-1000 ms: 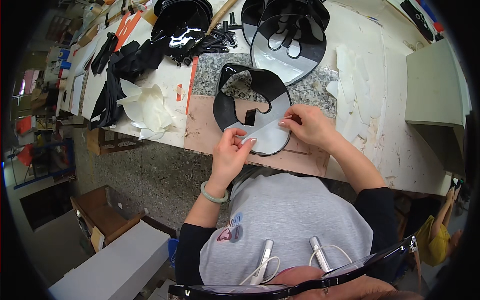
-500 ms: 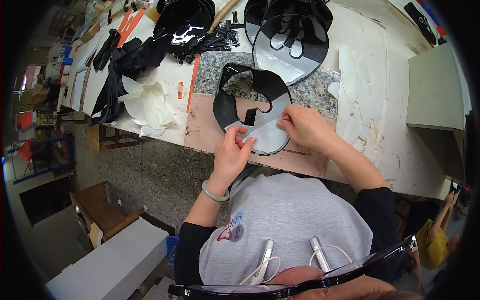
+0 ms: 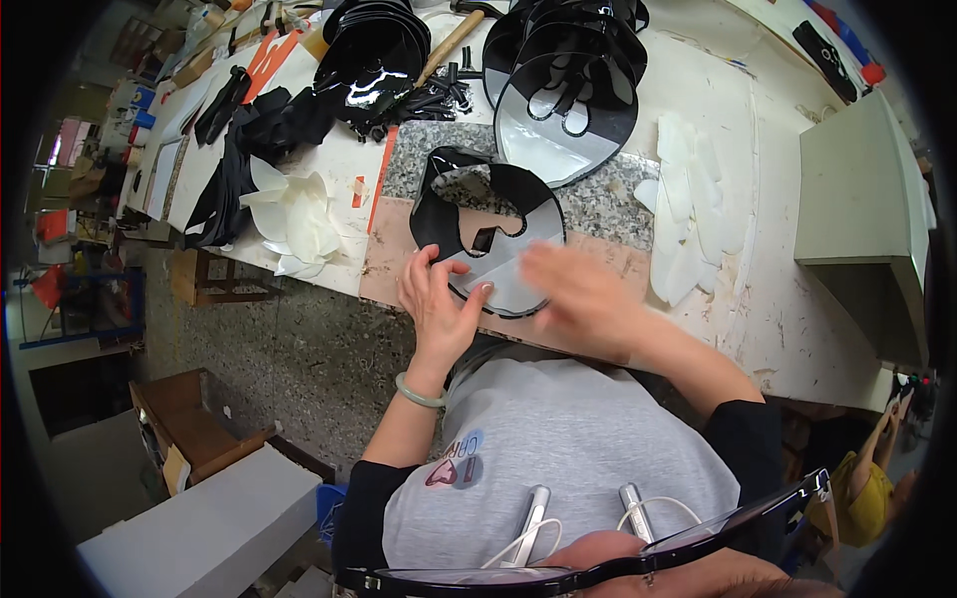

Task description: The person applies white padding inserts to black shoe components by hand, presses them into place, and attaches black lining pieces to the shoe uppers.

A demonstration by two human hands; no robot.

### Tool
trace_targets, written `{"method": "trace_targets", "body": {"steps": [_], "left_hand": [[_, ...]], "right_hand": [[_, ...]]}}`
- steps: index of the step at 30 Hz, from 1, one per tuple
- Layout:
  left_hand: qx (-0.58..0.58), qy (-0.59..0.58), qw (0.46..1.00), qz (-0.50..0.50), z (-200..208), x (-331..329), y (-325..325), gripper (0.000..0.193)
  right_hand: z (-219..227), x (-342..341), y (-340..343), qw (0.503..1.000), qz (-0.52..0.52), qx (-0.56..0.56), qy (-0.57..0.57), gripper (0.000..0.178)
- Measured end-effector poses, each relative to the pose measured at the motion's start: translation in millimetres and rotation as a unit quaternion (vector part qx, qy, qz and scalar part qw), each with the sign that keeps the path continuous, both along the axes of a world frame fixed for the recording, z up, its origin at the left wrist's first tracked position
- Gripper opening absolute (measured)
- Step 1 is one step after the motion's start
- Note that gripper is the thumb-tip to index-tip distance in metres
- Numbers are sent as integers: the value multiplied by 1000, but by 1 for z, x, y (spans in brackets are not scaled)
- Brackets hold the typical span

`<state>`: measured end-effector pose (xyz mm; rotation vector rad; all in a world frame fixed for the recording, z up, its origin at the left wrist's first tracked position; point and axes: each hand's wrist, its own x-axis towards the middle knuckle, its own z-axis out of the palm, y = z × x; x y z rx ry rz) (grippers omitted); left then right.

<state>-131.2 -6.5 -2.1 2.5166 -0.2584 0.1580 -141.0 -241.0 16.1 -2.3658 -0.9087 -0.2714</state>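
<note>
A curved black-and-grey piece, apparently a shoe upper, lies lining side up near the table's front edge. Its cut-out opening shows the board beneath. My left hand is at its lower left edge with the fingers spread and the thumb apart, seeming to touch it. Over its right part is my right hand, smeared by motion; its fingers are blurred and whether they press the lining is unclear. Under the upper are a pinkish-brown board and a speckled stone slab.
Similar black-and-grey pieces are stacked behind, beside glossy black ones and a wooden-handled hammer. Black strips and cream pieces lie left; white pieces lie right, before a grey-green box. Another person is at far right.
My right hand has left its pinch at the lining's right edge and now sweeps over the piece. My left fingers have spread out of their pinch. The view has shifted slightly.
</note>
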Motion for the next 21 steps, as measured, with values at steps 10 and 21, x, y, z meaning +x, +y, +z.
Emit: {"method": "trace_targets", "body": {"steps": [10,21], "left_hand": [[3,-156,984,-90,45,46,-18,24],[-180,-137,973,35,33,94,-11,35]], "right_hand": [[10,-2,24,977,55,-175,112,55],[1,42,-2,958,-236,156,-47,34]]}}
